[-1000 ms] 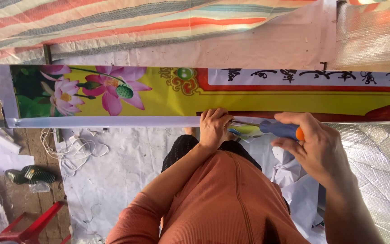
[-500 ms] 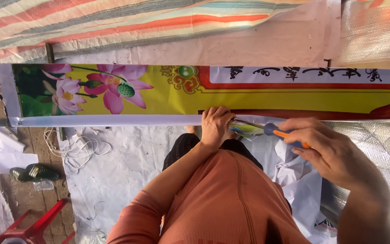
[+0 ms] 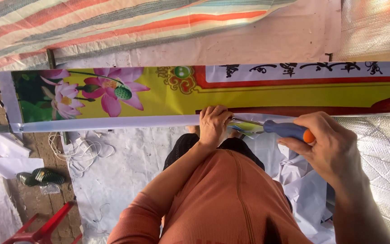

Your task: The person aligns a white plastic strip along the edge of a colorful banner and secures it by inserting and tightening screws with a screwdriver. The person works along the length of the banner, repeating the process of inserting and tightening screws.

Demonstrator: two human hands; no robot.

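Note:
A long printed banner (image 3: 258,92), yellow with pink lotus flowers, stretches across the view. Its white lower edge (image 3: 113,122) runs along a rail. My left hand (image 3: 213,124) reaches out from an orange sleeve and curls its fingers over that edge. My right hand (image 3: 330,147) holds a screwdriver (image 3: 287,130) with a blue handle and an orange cap. Its metal shaft points left, and the tip sits right beside my left hand's fingers at the banner's edge.
A striped tarp (image 3: 113,27) hangs above the banner. Silver foil sheeting (image 3: 384,149) lies at the right. White sheets cover the ground, with a coiled white cable (image 3: 80,149), green sandals (image 3: 41,176) and a red stool (image 3: 37,228) at the lower left.
My right hand has shifted a little to the right with the screwdriver, whose tip stays near my left hand. My left hand keeps its hold on the banner's edge.

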